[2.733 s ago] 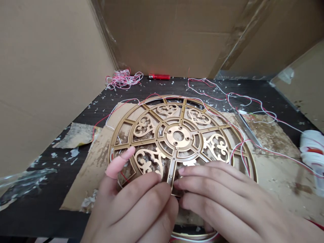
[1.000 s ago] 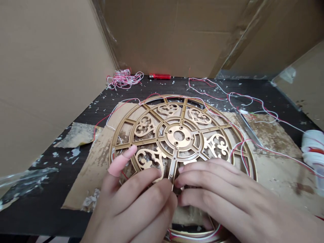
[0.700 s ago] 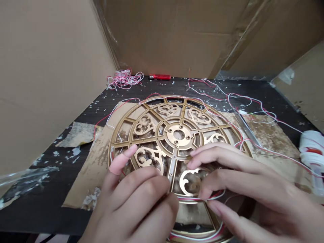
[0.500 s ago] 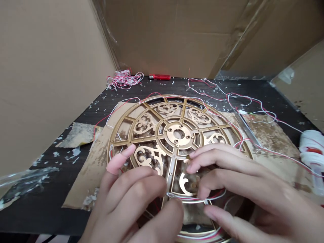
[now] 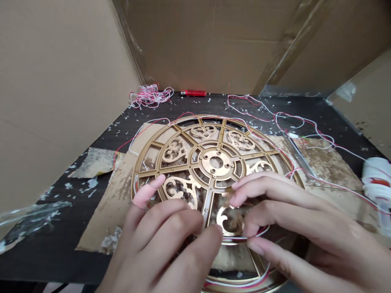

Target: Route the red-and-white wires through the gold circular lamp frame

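the left hand (image 5: 159, 240) lies loosely curled beside the six o'clock spoke of the gold fretwork wheel (image 5: 208, 205), while the right hand (image 5: 293, 219) seems to pinch the red-and-white wire (image 5: 259, 233), best kept snug against the frame.

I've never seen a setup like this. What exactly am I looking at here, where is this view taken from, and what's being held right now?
There is no machine here: these are a person's two bare hands, seen from a camera worn on the head, looking forward and down. The left hand, with a pink cover on its thumb, rests at the lower part of a gold openwork metal wheel. The right hand curls around thin red-and-white wire near that wheel; whether it truly grips the wire is hard to tell. The wheel lies on torn cardboard on a dark tabletop. Farther back lie a tangle of wire and a red lighter, with cardboard walls around.
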The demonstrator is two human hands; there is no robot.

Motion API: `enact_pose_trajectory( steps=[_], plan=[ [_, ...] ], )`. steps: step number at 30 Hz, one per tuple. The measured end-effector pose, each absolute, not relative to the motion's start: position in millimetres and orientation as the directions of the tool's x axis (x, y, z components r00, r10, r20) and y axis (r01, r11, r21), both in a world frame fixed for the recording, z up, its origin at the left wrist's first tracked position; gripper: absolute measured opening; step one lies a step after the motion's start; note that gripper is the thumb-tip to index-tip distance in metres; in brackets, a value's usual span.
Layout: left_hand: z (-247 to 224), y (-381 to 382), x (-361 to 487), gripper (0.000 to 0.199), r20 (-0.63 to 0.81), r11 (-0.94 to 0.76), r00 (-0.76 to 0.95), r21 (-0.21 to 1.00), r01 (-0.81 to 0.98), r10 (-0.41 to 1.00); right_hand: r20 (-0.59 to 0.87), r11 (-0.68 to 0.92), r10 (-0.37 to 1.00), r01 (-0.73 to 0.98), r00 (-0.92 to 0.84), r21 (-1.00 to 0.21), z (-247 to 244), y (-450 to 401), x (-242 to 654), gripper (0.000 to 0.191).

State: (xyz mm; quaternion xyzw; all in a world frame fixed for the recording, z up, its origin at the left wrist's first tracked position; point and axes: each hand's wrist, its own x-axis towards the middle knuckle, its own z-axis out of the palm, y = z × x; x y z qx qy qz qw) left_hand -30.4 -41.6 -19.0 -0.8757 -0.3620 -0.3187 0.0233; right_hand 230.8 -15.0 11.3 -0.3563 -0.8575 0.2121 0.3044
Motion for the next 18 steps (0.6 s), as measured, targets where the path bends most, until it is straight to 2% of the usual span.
enact_pose_trajectory(
  steps=[2,5,18],
  plan=[
    [-20,-42,-32,0.022,0.539,-0.766,0.598,0.149,0.625,0.593,0.373,0.647,0.74,0.441,-0.56,-0.622,7,-15,233,0.014],
    [-21,-42,-30,0.029,0.537,-0.77,0.604,0.149,0.62,0.59,0.392,0.626,0.759,0.417,-0.521,-0.659,0,-21,234,0.013],
    [-16,-40,-28,0.031,0.537,-0.762,0.595,0.151,0.629,0.598,0.391,0.631,0.746,0.385,-0.539,-0.673,-2,-21,233,0.016]
  ],
)
